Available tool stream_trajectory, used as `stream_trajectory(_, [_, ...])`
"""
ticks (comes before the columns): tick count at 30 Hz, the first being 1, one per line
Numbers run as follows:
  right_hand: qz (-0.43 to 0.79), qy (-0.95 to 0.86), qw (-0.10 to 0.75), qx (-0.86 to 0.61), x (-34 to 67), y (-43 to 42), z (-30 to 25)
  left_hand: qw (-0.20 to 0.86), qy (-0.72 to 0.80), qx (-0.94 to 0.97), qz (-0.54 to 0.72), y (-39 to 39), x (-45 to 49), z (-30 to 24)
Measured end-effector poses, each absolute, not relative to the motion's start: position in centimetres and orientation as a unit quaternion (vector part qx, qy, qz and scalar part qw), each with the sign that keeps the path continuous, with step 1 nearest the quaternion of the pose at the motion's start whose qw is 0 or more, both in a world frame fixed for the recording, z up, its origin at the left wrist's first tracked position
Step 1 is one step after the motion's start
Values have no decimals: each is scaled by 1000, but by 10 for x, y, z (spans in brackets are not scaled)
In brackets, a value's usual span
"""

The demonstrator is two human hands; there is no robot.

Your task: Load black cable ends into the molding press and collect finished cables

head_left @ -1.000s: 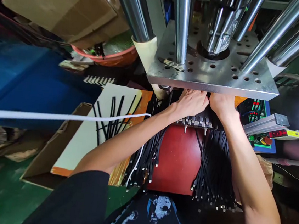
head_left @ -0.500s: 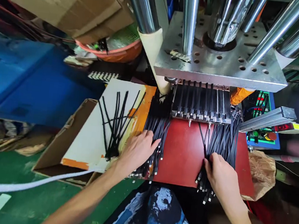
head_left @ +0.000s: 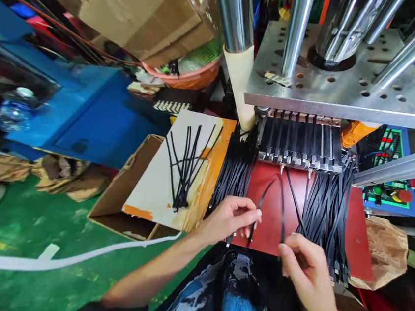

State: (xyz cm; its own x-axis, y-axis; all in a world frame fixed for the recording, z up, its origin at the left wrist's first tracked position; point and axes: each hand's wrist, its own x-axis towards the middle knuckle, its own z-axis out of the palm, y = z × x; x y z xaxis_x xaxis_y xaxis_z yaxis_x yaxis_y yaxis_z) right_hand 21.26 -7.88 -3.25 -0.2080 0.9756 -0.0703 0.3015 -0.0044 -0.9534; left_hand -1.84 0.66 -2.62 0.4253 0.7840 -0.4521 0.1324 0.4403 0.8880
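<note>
My left hand is closed in a pinch on a thin flat black cable above the red board. My right hand pinches a black strand that rises from its fingers. Near their tops the two strands come close; whether they are one bent cable I cannot tell. A pile of black cables with small metal ends lies beyond my right hand, and another bundle lies past my left. In front, a metal fixture carries several black cables in a row, their connectors along its front edge.
Above the fixture hangs a thick perforated steel plate on shiny columns. A white and orange board with several black cables rests over a cardboard box at left. On the right are a control panel and a brown paper bag.
My left hand has left the left bundle and moved toward the middle, now pinching a cable. My right hand has drawn a strand from the right pile toward me. The view has turned left.
</note>
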Motion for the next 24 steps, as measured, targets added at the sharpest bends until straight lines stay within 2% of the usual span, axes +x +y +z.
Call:
stream_trajectory(4, [519,-630,312,-487,191,-83,-34,728,458,431,272,-18,5,-32])
stream_trajectory(6, [566,-628,256,-469,197,-80,-32,705,456,473,266,-26,10,-28])
stream_trajectory(8, [610,-593,239,-468,208,-75,-32,662,452,538,261,-33,11,-23])
stream_trajectory(11, [631,-452,362,-517,216,-65,-38,597,449,623,230,-43,11,-21])
stream_trajectory(14, [584,-358,470,-557,210,-58,-44,561,459,670,161,-47,8,-21])
stream_trajectory(18, [539,-396,487,-562,200,-63,-42,557,429,705,92,-25,8,-5])
stream_trajectory(24, [451,-496,466,-577,198,-75,-43,549,364,710,250,30,34,19])
